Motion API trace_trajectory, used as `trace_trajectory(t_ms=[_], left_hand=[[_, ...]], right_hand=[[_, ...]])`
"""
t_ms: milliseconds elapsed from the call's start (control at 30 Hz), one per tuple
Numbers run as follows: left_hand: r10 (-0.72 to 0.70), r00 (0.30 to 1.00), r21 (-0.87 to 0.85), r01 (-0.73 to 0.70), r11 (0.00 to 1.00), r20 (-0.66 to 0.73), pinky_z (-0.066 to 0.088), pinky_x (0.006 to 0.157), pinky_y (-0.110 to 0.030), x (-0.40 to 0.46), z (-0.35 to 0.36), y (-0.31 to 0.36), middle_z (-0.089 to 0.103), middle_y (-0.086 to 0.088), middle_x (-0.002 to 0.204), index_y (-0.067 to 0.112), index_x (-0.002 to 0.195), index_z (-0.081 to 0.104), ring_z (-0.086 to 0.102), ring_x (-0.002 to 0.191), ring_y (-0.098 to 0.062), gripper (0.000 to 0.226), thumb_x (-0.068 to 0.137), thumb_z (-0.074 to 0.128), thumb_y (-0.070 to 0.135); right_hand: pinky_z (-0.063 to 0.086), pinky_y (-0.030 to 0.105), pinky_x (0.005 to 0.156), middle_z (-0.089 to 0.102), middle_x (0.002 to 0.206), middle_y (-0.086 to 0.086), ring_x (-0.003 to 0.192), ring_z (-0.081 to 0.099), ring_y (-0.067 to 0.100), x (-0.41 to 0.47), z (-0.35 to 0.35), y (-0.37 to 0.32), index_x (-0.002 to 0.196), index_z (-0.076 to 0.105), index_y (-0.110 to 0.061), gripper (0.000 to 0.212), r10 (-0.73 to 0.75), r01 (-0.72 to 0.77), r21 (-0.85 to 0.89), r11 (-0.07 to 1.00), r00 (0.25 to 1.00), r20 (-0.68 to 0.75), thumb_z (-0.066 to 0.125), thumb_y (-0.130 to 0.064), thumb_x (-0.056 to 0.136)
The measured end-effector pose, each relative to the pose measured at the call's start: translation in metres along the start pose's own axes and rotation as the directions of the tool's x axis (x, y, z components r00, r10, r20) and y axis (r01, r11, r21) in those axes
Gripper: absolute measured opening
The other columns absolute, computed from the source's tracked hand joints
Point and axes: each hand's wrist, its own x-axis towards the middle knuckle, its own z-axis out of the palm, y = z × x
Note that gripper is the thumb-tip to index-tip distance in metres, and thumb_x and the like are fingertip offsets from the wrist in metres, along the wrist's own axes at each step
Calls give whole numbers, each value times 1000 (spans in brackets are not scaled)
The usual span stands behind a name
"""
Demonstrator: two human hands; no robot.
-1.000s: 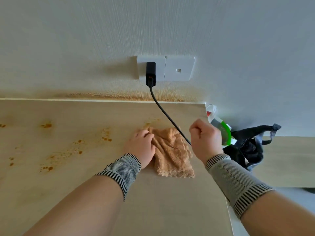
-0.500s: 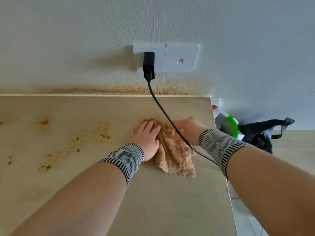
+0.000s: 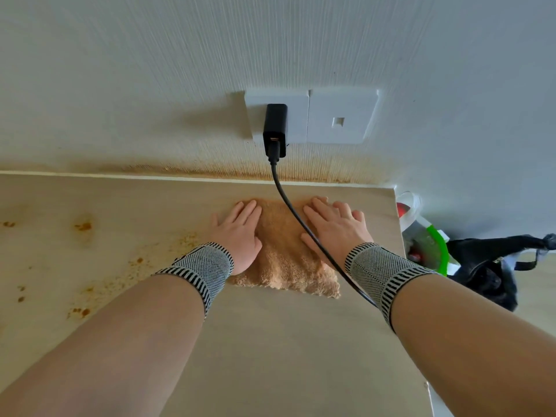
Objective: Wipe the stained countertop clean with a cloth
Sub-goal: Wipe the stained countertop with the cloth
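A tan terry cloth (image 3: 282, 254) lies spread on the pale wooden countertop (image 3: 270, 341), near the back wall. My left hand (image 3: 240, 233) presses flat on the cloth's left part, fingers straight. My right hand (image 3: 334, 227) lies flat on its right part, fingers spread. Orange-brown stains (image 3: 84, 227) speckle the countertop to the left of the cloth, and more stain runs along the foot of the wall (image 3: 210, 170).
A black charger (image 3: 275, 127) sits in a white wall socket; its black cable (image 3: 301, 224) runs down over the cloth and my right hand to the counter's right edge. Beyond that edge are a plastic bottle with a green band (image 3: 427, 236) and a black bag (image 3: 490, 266).
My right hand came from above the counter's right side onto the cloth and flattened out. Both hands pushed the cloth toward the wall and spread it.
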Motion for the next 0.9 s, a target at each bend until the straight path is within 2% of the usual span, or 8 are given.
trace_trajectory(t_ms=[133, 200, 300, 367, 500, 667, 800, 900], left_hand=[[41, 999, -72, -44, 996, -35, 3, 121, -53, 15, -5, 24, -18, 7, 163, 21, 157, -7, -15, 150, -15, 62, 104, 20, 40], [103, 984, -78, -115, 990, -144, 6, 120, -51, 17, -8, 40, -9, 4, 165, 19, 158, 3, -11, 151, -18, 62, 104, 26, 39], [151, 941, -78, -183, 980, -302, 9, 120, -48, 13, -10, 42, 8, 2, 164, 17, 154, 26, -3, 151, -17, 55, 104, 35, 36], [112, 955, -99, -144, 985, -276, 7, 121, -48, 9, -6, 26, 9, 7, 164, 21, 155, 24, -3, 151, -14, 54, 104, 30, 40], [-10, 982, -36, 4, 999, -187, 5, 121, -51, 7, -1, -8, -1, 10, 165, 25, 157, 11, -7, 152, -16, 57, 104, 18, 44], [-35, 993, -84, 26, 996, -113, 10, 122, -49, 13, 6, -6, -3, 5, 165, 21, 157, 8, -3, 152, -17, 60, 104, 18, 46], [-70, 995, -78, 64, 995, -78, 11, 121, -48, 14, 10, 2, -12, 4, 165, 21, 158, 1, -5, 152, -20, 64, 103, 20, 49], [-73, 996, -54, 71, 996, -49, 10, 121, -48, 13, 7, 6, -16, 3, 164, 20, 157, -4, -7, 152, -21, 67, 103, 19, 51]], right_hand=[[25, 49, 110, 12, 163, -11, 140, 22, 29, -5, 3, 19, 155, 17, -33, 58, 97, -97, -25, 995, 995, -17, 24, -55, 102], [25, 48, 109, 22, 160, -5, 140, 23, 29, -8, -1, 26, 152, 26, -27, 55, 152, -154, -25, 988, 986, -72, 31, -50, 102], [15, 43, 119, 21, 161, -2, 147, 14, 24, -7, -11, 16, 155, 23, -22, 56, 45, -41, 38, 998, 991, -122, 40, -32, 103], [5, 41, 124, 8, 166, -4, 152, 3, 21, 1, -16, 0, 158, 12, -23, 61, -131, 138, 95, 986, 988, -81, 38, -30, 104], [-2, 46, 123, -8, 166, -6, 152, -9, 23, 26, -10, -22, 159, 2, -27, 75, -293, 294, -21, 956, 955, 44, 32, -59, 100], [-1, 47, 123, -7, 166, -9, 152, -10, 21, 40, -1, -12, 158, 2, -35, 68, -306, 313, -93, 945, 948, 85, 25, -62, 100], [-4, 41, 123, -9, 165, -10, 152, -11, 17, 19, 5, 26, 158, 0, -33, 61, -157, 162, -62, 985, 985, 71, 19, -54, 103], [-4, 43, 124, -9, 166, -6, 152, -12, 21, 18, 3, 18, 159, 0, -26, 61, -138, 141, -47, 989, 988, 64, 19, -47, 105]])
